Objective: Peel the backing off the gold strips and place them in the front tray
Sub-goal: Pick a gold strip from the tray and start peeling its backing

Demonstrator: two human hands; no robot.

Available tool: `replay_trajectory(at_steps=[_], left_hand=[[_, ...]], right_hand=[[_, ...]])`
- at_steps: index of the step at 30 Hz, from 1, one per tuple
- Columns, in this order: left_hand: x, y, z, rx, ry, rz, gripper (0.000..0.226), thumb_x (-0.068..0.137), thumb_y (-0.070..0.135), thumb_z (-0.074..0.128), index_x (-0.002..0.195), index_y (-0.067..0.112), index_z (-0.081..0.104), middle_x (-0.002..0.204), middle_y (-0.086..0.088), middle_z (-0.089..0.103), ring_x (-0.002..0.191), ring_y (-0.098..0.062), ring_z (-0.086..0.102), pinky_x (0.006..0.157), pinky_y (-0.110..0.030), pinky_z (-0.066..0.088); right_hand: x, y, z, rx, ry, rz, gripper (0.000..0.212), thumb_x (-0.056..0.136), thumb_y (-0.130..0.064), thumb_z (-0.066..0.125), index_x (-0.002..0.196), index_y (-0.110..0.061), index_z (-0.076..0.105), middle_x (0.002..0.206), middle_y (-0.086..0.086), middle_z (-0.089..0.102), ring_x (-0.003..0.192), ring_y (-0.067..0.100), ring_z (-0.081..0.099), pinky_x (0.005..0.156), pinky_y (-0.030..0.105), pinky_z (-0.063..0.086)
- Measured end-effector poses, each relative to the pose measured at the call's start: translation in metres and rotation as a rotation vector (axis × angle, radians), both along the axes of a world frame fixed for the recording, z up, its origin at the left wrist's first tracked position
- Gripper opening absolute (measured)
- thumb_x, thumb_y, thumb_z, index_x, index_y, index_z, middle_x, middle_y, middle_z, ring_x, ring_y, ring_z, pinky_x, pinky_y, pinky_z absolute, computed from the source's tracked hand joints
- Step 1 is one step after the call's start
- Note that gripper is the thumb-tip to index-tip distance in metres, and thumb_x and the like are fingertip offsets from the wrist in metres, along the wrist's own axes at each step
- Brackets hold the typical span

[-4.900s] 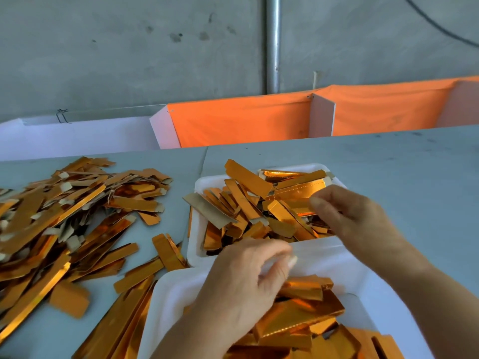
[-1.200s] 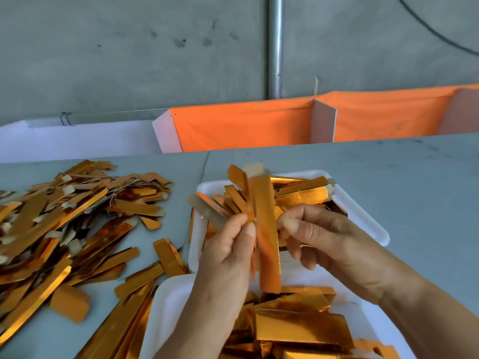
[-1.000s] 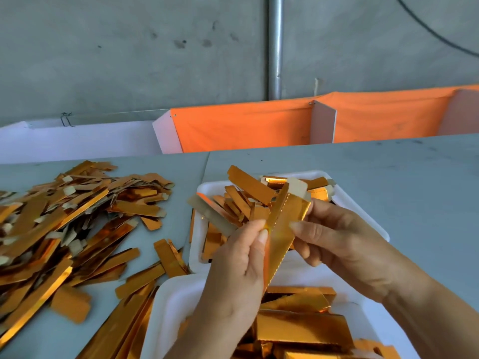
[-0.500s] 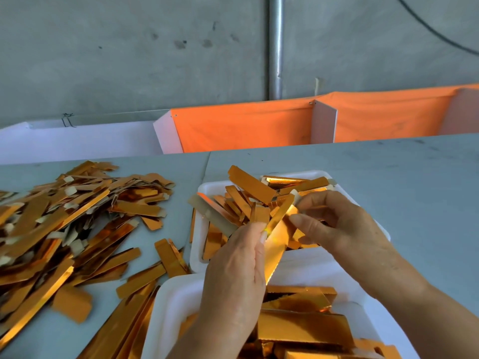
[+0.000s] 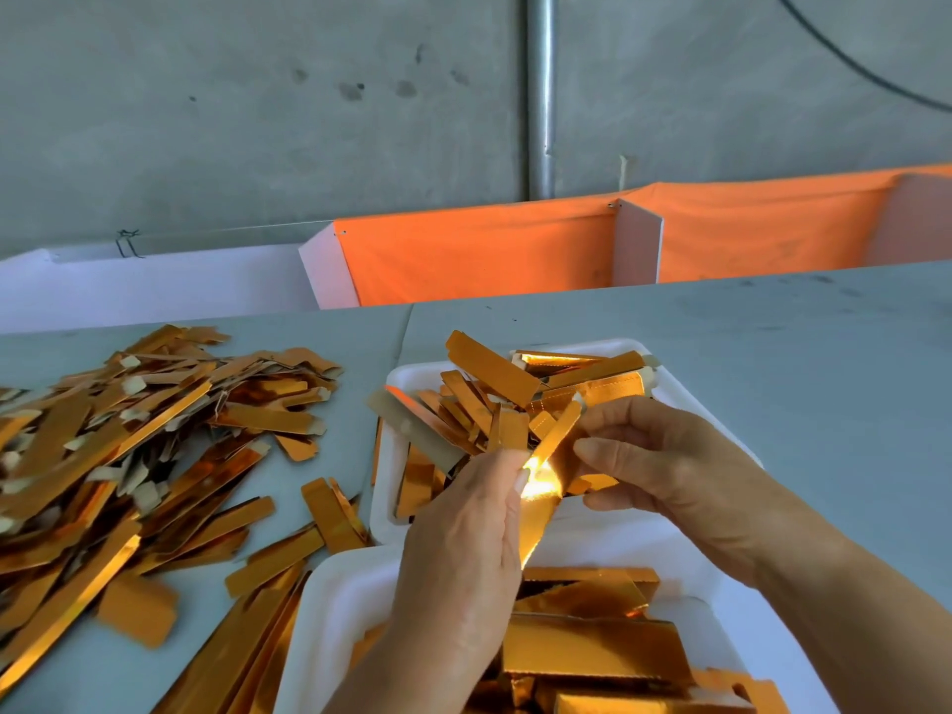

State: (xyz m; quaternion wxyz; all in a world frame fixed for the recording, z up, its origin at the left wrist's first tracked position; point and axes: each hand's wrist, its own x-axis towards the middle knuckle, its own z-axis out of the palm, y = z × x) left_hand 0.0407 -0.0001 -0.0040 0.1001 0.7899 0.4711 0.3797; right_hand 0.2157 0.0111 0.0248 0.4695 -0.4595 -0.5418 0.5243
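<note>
Between the two white trays, the left hand [image 5: 463,538] pinches the lower part of a gold strip [image 5: 541,487], thumb and fingers closed on its edge. The right hand [image 5: 664,456] grips the strip's upper end — fingers curled round it, thumb pressing from below. The strip's long axis runs on a slant: its lower tip points down toward the near tray [image 5: 329,610], its upper end leans up and to the right over the far tray [image 5: 669,383]. A bright glare sits on its middle, so I cannot tell whether the backing has parted from the foil.

The far tray holds a jumble of gold strips pointing every way; the near tray holds wider gold pieces lying flat. To the left on the desk [image 5: 798,363] lies a loose heap of strips [image 5: 129,440] — some showing pale ends. Behind the desk stands an orange cloth divider [image 5: 474,255].
</note>
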Motion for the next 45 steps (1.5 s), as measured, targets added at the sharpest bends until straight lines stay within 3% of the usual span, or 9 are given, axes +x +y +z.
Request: replay_trajectory(at_steps=[10, 18, 25, 29, 33, 37, 39, 42, 45], left_hand=[[-0.002, 0.003, 0.000, 0.009, 0.057, 0.010, 0.053, 0.083, 0.048, 0.009, 0.114, 0.031, 0.048, 0.078, 0.031, 0.037, 0.075, 0.013, 0.045, 0.065, -0.003, 0.035], [-0.004, 0.003, -0.002, -0.033, 0.089, -0.015, 0.050, 0.085, 0.048, 0.011, 0.116, 0.033, 0.047, 0.079, 0.027, 0.043, 0.079, 0.012, 0.046, 0.067, -0.006, 0.036], [0.004, -0.003, 0.005, 0.051, 0.229, 0.079, 0.064, 0.086, 0.050, 0.009, 0.148, 0.035, 0.019, 0.130, 0.020, 0.040, 0.112, 0.000, 0.042, 0.088, -0.014, 0.038], [0.013, -0.007, 0.011, 0.108, 0.312, 0.120, 0.056, 0.088, 0.034, 0.040, 0.135, 0.006, 0.049, 0.098, -0.002, 0.066, 0.082, -0.020, 0.063, 0.067, -0.034, 0.056], [0.018, -0.012, 0.006, 0.045, 0.286, 0.128, 0.077, 0.082, 0.058, 0.006, 0.150, 0.021, 0.004, 0.122, 0.003, 0.051, 0.106, -0.014, 0.051, 0.088, -0.028, 0.045], [0.018, -0.010, 0.005, 0.025, 0.261, 0.157, 0.083, 0.071, 0.064, -0.008, 0.148, 0.032, -0.014, 0.135, 0.015, 0.033, 0.120, -0.001, 0.037, 0.092, -0.012, 0.034], [0.018, -0.010, 0.004, 0.062, 0.278, 0.174, 0.080, 0.078, 0.062, -0.002, 0.150, 0.028, -0.006, 0.131, 0.015, 0.037, 0.115, -0.001, 0.041, 0.087, -0.012, 0.037], [0.015, -0.013, 0.009, 0.029, 0.330, 0.160, 0.068, 0.086, 0.049, 0.039, 0.142, 0.010, 0.040, 0.104, 0.004, 0.061, 0.087, -0.010, 0.061, 0.064, -0.018, 0.050], [0.014, -0.012, 0.008, 0.065, 0.347, 0.142, 0.065, 0.084, 0.048, 0.044, 0.133, 0.006, 0.052, 0.094, 0.001, 0.067, 0.077, -0.012, 0.066, 0.057, -0.020, 0.052]], right_hand=[[0.008, 0.001, 0.004, 0.019, 0.046, 0.066, 0.019, 0.068, -0.028, 0.073, 0.076, -0.012, 0.065, 0.087, 0.011, 0.073, 0.082, 0.020, 0.071, 0.067, 0.023, 0.056], [0.011, 0.000, 0.002, -0.004, -0.247, 0.100, 0.017, 0.093, -0.019, 0.058, 0.090, -0.011, 0.072, 0.095, -0.003, 0.075, 0.093, 0.008, 0.069, 0.076, 0.024, 0.057], [0.001, -0.001, 0.001, 0.027, -0.152, -0.032, 0.019, 0.094, -0.015, 0.057, 0.089, -0.003, 0.071, 0.089, 0.007, 0.075, 0.087, 0.018, 0.071, 0.076, 0.026, 0.058], [0.000, -0.003, 0.005, 0.045, -0.057, -0.009, 0.020, 0.093, -0.014, 0.056, 0.090, -0.001, 0.070, 0.092, 0.010, 0.075, 0.087, 0.019, 0.072, 0.075, 0.023, 0.057], [0.002, -0.005, 0.007, 0.042, -0.012, 0.040, 0.018, 0.092, -0.013, 0.057, 0.091, -0.003, 0.071, 0.095, 0.013, 0.074, 0.090, 0.026, 0.070, 0.079, 0.028, 0.058], [0.002, -0.005, 0.007, 0.029, 0.022, 0.075, 0.013, 0.089, -0.013, 0.061, 0.087, -0.006, 0.072, 0.094, 0.015, 0.073, 0.091, 0.028, 0.071, 0.080, 0.030, 0.058], [0.001, -0.005, 0.007, 0.029, 0.025, 0.087, 0.013, 0.084, -0.017, 0.064, 0.085, -0.008, 0.073, 0.093, 0.015, 0.073, 0.090, 0.027, 0.071, 0.081, 0.030, 0.058], [-0.001, -0.007, 0.008, 0.028, 0.026, 0.104, 0.019, 0.078, -0.023, 0.066, 0.085, -0.008, 0.073, 0.092, 0.014, 0.074, 0.090, 0.025, 0.071, 0.082, 0.030, 0.057], [-0.002, -0.007, 0.008, 0.023, 0.037, 0.092, 0.015, 0.080, -0.020, 0.066, 0.083, -0.007, 0.073, 0.091, 0.015, 0.073, 0.089, 0.026, 0.071, 0.080, 0.029, 0.057]])
